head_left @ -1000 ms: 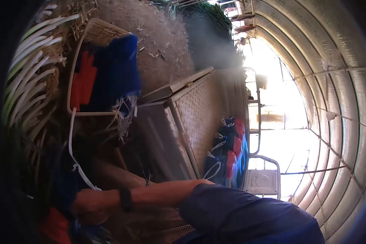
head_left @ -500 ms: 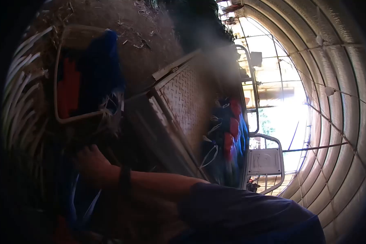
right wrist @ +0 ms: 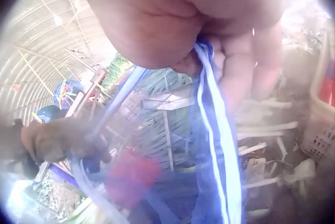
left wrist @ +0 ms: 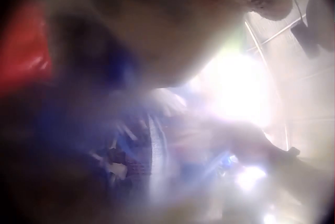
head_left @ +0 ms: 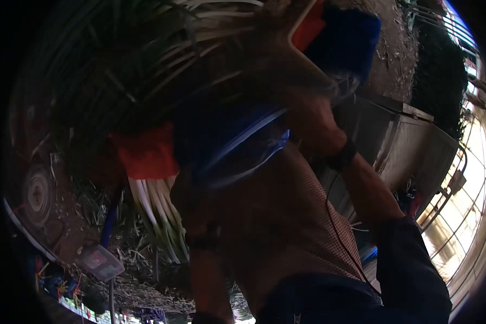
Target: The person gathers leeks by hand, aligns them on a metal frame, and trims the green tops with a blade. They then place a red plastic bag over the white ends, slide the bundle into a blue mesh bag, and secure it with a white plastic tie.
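In the head view a blue plastic bag [head_left: 227, 143] with a pale-edged mouth hangs in front of the body, with a red part [head_left: 148, 151] at its left. White-and-green leek stalks [head_left: 156, 210] stick out below the red part. My right hand [head_left: 313, 124] pinches the bag's rim, and the right wrist view shows the white-edged blue film [right wrist: 217, 130] gathered between thumb and fingers. On the other side my left hand [right wrist: 65, 140] grips the bag's opposite edge; it is dark in the head view. The left wrist view is badly blurred.
A crate [head_left: 302, 51] of red and blue bags stands beyond my right hand. Rows of leeks [head_left: 210, 27] lie at the far side. To the right is a metal box [head_left: 410, 135], and a clear plastic tub [head_left: 100, 262] sits at lower left.
The head view has swung round to the left, so the crate and metal box sit further right. My left forearm has come into view, and the bag's mouth now shows spread between both hands.
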### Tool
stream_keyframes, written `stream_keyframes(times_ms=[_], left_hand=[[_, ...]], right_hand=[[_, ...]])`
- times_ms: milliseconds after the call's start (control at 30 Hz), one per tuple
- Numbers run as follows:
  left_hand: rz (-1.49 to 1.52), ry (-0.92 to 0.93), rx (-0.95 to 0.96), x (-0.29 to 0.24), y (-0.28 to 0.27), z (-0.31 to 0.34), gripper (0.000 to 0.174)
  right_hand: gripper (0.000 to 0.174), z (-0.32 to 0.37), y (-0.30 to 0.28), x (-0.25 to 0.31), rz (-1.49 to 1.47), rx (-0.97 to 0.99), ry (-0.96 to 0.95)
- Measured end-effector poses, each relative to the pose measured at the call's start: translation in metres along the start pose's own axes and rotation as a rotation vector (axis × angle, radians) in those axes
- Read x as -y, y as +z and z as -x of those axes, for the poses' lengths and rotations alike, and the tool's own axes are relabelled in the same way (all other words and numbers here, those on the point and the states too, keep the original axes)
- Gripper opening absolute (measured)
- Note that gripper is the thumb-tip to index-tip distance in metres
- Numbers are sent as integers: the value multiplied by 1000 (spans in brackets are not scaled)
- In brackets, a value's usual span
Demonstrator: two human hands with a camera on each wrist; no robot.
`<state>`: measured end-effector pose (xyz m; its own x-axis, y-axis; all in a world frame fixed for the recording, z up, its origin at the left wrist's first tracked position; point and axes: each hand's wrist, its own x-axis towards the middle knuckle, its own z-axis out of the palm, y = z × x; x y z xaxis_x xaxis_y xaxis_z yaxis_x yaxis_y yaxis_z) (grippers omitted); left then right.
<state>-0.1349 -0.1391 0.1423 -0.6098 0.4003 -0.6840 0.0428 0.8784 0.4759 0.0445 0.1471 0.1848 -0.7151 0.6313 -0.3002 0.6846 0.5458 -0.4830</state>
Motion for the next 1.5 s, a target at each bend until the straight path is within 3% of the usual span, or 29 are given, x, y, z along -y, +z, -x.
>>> stream_keyframes(times_ms=[33,100,200,300,367,400,467,500,567,633,667,733,800,833,900,967,1000,1067,1100,1133,1167,1300,1400,1467,1500], left_hand=[[-112,104,-85,9,0,0,36],[-201,137,-160,9,-4,1,37],[-99,35,-143,44,-4,4,38],[48,22,-178,46,4,18,37],[82,21,-208,64,23,28,37],[85,23,-217,75,38,33,36],[270,-158,-101,82,65,42,34],[366,-245,-41,81,78,46,32],[564,-410,75,75,105,48,30],[727,-326,68,76,126,49,25],[780,-162,-4,77,136,48,21],[1266,-291,-48,56,132,40,16],[2123,-899,55,13,96,19,13],[1642,-568,128,31,109,16,14],[624,1,227,74,155,20,17],[1451,-609,234,84,161,7,20],[1854,-930,223,89,166,0,22],[1732,-887,161,101,178,-21,29],[1819,-968,103,86,131,-31,28],[1898,-1062,48,84,107,-41,28],[1913,-1010,52,100,122,-59,29],[2054,-883,-22,139,151,-118,28],[2152,-824,-96,153,151,-147,28],[2212,-794,-135,156,149,-156,27],[2242,-778,-148,159,148,-159,27]], right_hand=[[52,-8,-1,-6,87,-51,-34],[53,-28,-8,-11,239,37,45],[50,-49,-10,-12,289,-25,36],[39,-69,5,-27,167,-176,211],[32,-72,7,-5,-381,-133,439],[29,-66,5,-13,-446,-73,369],[29,-55,1,-29,-589,57,239],[28,-52,-7,-38,-779,79,414],[22,-48,-37,-39,-743,147,476],[14,-43,-86,20,-409,259,411],[12,-44,-102,19,-286,342,439],[12,-51,-121,6,-87,480,495],[12,-62,-122,9,12,541,604],[12,-72,-115,20,35,547,683],[13,-100,-90,28,-82,613,645],[17,-133,-55,41,-180,702,619],[17,-150,-26,33,-170,714,501],[13,-188,41,21,-71,749,188],[10,-211,80,18,18,752,-6],[8,-237,124,11,186,800,-364],[9,-263,167,3,333,756,-730],[24,-324,325,86,832,763,-1004],[29,-349,413,189,749,638,-1234],[21,-313,421,271,-231,983,-220],[20,-304,416,298,-98,995,-361]])
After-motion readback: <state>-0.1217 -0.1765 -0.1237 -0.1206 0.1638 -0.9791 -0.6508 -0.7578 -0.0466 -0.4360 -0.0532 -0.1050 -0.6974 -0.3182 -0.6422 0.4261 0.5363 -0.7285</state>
